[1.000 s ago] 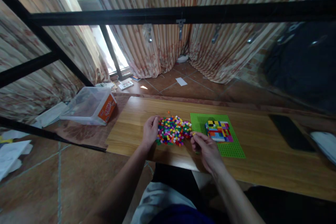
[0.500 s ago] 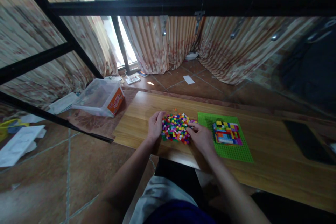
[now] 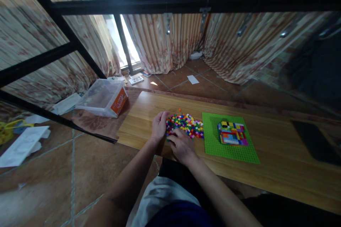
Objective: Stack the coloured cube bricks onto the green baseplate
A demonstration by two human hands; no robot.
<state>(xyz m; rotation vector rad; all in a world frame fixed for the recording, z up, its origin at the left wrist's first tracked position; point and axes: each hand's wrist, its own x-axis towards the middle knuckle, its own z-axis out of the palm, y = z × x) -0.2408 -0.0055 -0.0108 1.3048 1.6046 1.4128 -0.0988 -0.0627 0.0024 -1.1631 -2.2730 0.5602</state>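
Observation:
A heap of small coloured bricks (image 3: 188, 125) lies on the wooden table (image 3: 266, 156). My left hand (image 3: 159, 126) rests against the heap's left edge, fingers curved along it. My right hand (image 3: 181, 145) lies over the heap's near left part, fingers bent down onto the bricks; what is under them is hidden. To the right is a green baseplate (image 3: 229, 149) carrying a flat multicoloured block of joined bricks (image 3: 233, 133).
A clear plastic box with an orange label (image 3: 103, 97) sits on a patterned mat left of the table. A dark flat object (image 3: 314, 142) lies at the table's right. Black frame bars (image 3: 186, 1) cross overhead. Papers litter the tiled floor at left.
My right hand moved left, from beside the baseplate across to the heap's near left part. My left hand stayed at the heap's left edge. The view shifted slightly.

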